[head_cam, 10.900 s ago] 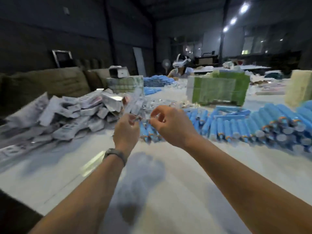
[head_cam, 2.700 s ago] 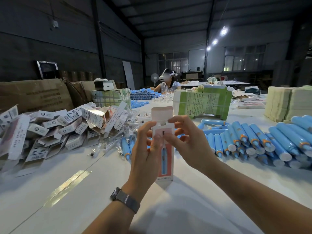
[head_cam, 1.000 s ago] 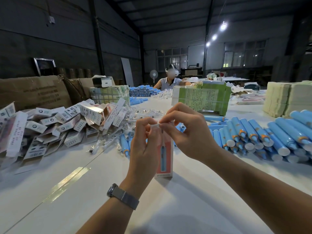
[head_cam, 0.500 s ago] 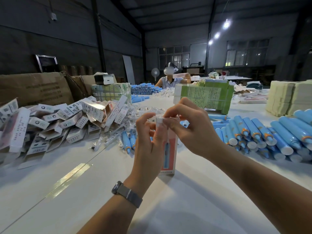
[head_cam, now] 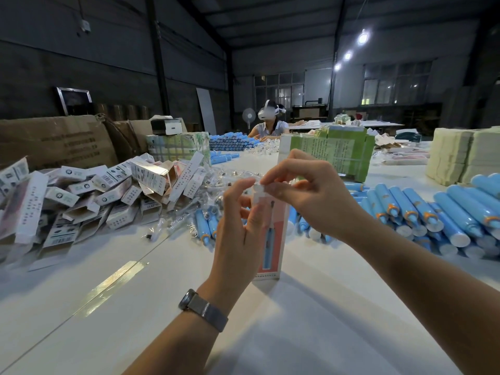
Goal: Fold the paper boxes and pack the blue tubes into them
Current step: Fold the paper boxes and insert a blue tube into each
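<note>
A dim warehouse packing floor: long worktable (head_cam: 311, 315) heaped with blue tubes (head_cam: 457, 212), printed cartons (head_cam: 89, 196) and cardboard cases (head_cam: 54, 142).

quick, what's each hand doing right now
Left hand: holds the upright paper box by its side.
Right hand: fingers pinch the box's top flap.

Both bare forearms reach forward from the bottom of the view and meet at centre. The left hand (head_cam: 238, 228) is raised with its back to the camera, fingers pointing up and curled around the upright paper box (head_cam: 270, 239), a dark watch (head_cam: 203, 309) strapped at the wrist. The right hand (head_cam: 311, 196) comes in from the right, wrist bent, thumb and forefinger pinching the small white flap at the box's top, the other fingers arched above.
</note>
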